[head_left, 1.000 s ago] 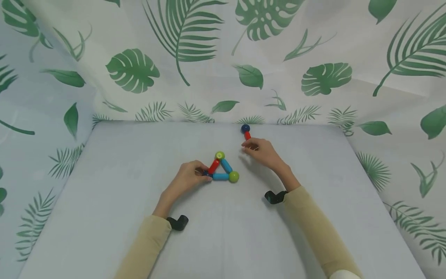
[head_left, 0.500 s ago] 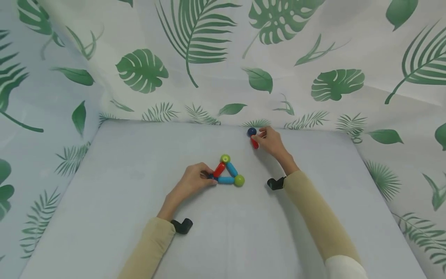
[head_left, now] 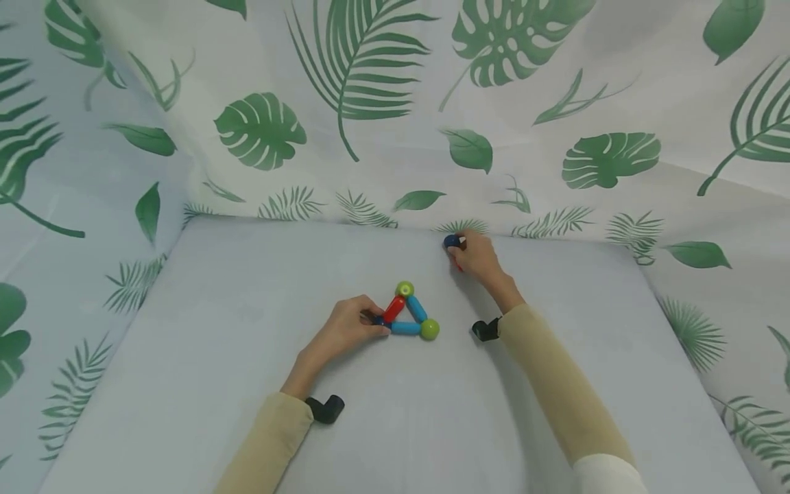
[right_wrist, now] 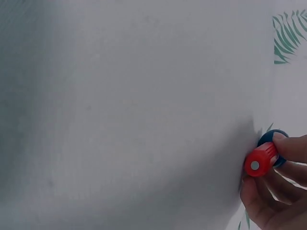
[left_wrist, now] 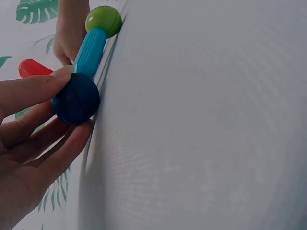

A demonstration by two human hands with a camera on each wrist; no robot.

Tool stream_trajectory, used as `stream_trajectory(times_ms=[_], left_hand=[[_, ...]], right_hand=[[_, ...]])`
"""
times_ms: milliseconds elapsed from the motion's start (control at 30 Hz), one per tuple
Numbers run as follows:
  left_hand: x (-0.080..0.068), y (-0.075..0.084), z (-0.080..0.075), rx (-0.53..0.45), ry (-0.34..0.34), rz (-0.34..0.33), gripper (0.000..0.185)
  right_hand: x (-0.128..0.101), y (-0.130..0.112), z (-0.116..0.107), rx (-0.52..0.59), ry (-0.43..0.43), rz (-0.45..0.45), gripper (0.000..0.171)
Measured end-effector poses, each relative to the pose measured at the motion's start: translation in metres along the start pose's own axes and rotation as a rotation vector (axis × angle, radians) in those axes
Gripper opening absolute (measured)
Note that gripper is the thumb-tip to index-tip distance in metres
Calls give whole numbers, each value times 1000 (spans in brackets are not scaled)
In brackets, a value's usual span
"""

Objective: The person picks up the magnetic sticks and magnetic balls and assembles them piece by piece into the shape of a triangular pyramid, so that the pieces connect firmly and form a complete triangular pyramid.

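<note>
A triangle of magnetic building pieces lies mid-table: a red rod (head_left: 393, 309), two light blue rods (head_left: 406, 328), two green balls (head_left: 430, 329) and a dark blue ball (left_wrist: 76, 98). My left hand (head_left: 350, 324) pinches that dark blue ball at the triangle's left corner, thumb on one side and fingertips under it. Further back, my right hand (head_left: 480, 259) grips a second dark blue ball (head_left: 452, 241) with a red rod (right_wrist: 260, 160) joined to it. In the right wrist view the thumb lies on this ball, and the rod's end shows a pale metal disc.
The pieces lie on a white table (head_left: 296, 267). Its far edge runs close behind the right hand, against a hanging white cloth (head_left: 382, 158) with green leaf prints. Black wrist cameras (head_left: 326, 409) sit at both sleeves.
My right hand has reached back from beside the loose red rod and now grips its dark blue ball. My left hand keeps its pinch on the triangle's corner. The head view has shifted slightly.
</note>
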State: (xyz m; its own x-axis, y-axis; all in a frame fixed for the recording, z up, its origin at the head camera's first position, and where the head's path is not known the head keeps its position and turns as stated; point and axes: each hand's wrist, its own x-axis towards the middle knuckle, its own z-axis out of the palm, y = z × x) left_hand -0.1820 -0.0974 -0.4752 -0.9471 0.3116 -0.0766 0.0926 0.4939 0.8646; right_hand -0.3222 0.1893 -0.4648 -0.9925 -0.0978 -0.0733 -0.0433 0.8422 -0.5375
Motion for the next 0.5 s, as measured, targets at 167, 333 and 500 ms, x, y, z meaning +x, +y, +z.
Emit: stream_trajectory(times_ms=[167,333,500], left_hand=[[-1,3,1,-7,-7,1,31],[-3,1,3,-5,-14,-15,31],[-4,-1,3,4,-3,-26,30]], right_hand=[[-3,2,-2,-29,-3,-23,44],[-4,2,-2,-60,-27,-57,43],[-3,-1,3,-124,6,-126,37]])
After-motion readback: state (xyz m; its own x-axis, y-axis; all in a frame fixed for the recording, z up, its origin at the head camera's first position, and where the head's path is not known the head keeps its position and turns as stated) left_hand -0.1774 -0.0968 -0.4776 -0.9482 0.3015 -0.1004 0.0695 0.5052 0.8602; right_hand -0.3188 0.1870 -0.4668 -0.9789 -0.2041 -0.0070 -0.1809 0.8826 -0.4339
